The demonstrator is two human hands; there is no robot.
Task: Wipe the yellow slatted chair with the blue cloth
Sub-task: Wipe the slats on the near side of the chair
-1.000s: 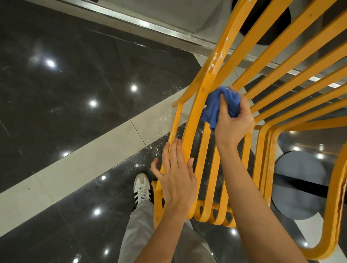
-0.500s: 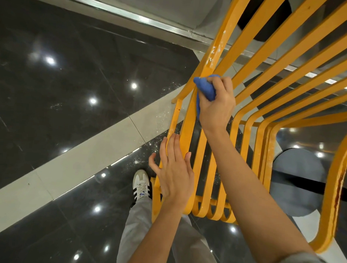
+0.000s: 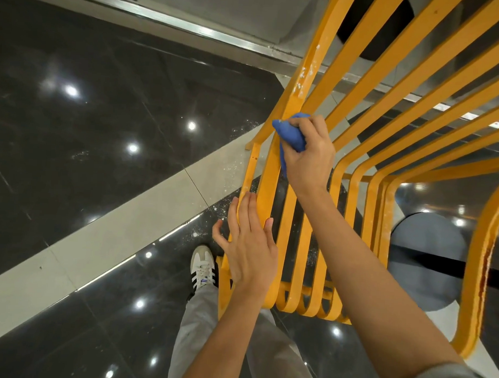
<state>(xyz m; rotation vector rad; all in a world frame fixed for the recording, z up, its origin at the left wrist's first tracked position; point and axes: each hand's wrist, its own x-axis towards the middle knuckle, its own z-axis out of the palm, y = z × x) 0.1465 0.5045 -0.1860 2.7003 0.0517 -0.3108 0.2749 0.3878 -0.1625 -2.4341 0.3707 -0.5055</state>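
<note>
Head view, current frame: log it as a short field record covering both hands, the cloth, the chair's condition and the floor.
scene: person standing over a yellow slatted chair on a dark glossy floor
right hand: closed grip on the bunched blue cloth, pressing it against a slat at the chair's left edge
left hand: open, fingers flat on the outer slats, steadying
chair condition: white specks on the slat above the cloth; worn rusty streak on the right armrest
floor: pale tile strip with scattered white specks near the chair
also visible: white shoe
</note>
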